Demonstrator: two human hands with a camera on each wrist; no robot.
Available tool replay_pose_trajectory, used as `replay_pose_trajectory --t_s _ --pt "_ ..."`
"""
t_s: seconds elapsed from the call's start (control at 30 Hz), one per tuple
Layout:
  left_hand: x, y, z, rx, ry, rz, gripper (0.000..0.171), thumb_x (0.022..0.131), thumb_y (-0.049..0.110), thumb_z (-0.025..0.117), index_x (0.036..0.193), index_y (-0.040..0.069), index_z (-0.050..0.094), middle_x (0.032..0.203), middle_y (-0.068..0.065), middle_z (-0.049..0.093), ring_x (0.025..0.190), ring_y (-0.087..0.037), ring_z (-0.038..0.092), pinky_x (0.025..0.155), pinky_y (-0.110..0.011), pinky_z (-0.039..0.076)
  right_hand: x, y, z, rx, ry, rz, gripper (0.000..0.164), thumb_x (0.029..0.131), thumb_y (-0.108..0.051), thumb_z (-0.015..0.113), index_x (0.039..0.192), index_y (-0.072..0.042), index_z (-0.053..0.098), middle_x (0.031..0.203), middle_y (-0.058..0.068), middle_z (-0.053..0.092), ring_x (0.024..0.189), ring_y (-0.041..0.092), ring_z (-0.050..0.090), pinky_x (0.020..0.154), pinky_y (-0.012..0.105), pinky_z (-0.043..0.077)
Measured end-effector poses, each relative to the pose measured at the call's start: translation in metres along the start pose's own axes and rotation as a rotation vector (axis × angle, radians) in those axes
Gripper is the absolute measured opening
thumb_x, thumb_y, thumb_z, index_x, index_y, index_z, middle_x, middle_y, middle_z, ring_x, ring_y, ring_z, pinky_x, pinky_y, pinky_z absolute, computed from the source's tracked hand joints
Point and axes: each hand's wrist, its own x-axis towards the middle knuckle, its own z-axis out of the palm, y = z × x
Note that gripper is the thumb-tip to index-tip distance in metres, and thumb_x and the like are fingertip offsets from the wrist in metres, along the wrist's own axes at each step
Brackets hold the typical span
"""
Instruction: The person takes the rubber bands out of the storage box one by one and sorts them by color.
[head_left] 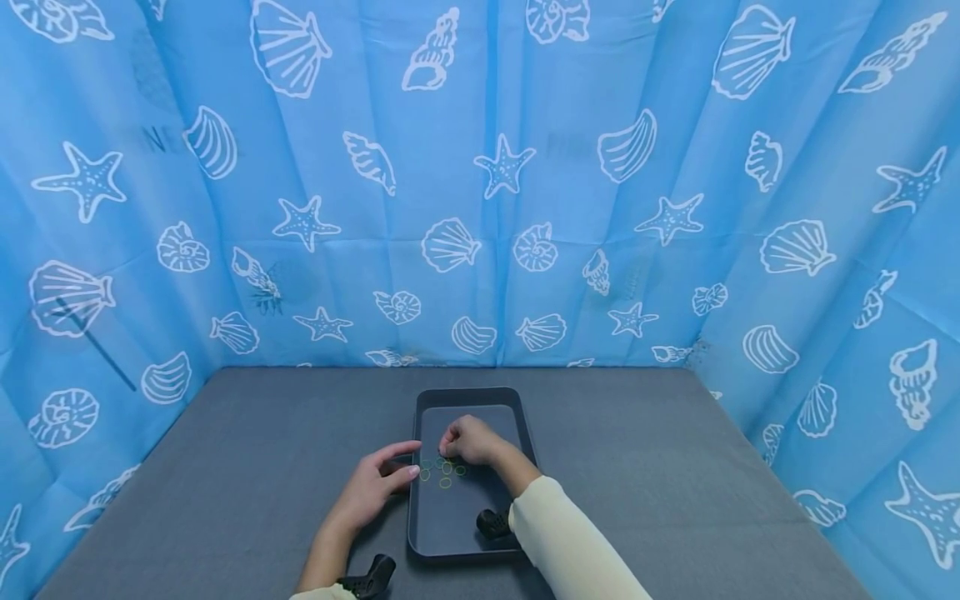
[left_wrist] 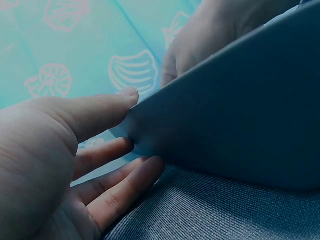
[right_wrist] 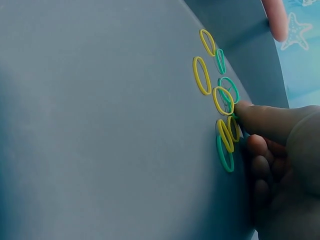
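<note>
I record a grey worktop, its surface showing a woven texture in the left wrist view. A light blue curtain hangs behind it and along both sides, with vertical folds and a faint horizontal crease. I note its white print: starfish, scallop shells and coiled shells, visible in part from the left wrist too. On the left portion I find faint dark lettering, a dark spiky mark and, lower, a dark diagonal streak.
</note>
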Motion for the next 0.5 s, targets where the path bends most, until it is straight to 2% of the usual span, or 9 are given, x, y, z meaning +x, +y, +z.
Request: replay_pose_trajectory --t_s 0.27,0.5 --pt "0.0005 -0.0015 -0.0004 0.019 -0.006 0.0 0.041 0.093 0.022 0.067 0.132 0.01 0.06 0.134 -0.015 0.055 0.103 -0.025 0.062 0.082 -0.04 0.053 0.0007 0.0038 -0.0025 0.069 -0.001 -0.005 0.012 0.092 -0.004 0.063 0.082 -0.005 0.069 0.075 -0.001 0.06 0.068 0.013 0.054 0.066 0.029 0.044" --pt "0.0024 -0.0015 -0.0011 0.002 -0.014 -0.011 0.042 0.093 0.022 0.067 0.133 0.01 0.06 0.134 -0.013 0.055 0.103 -0.024 0.062 0.084 -0.041 0.053 0.0003 0.0056 -0.0018 0.091 0.039 -0.004 0.011 0.093 -0.006 0.063 0.084 -0.005 0.069 0.076 -0.001 0.06 0.069 0.013 0.054 0.066 0.029 0.045"
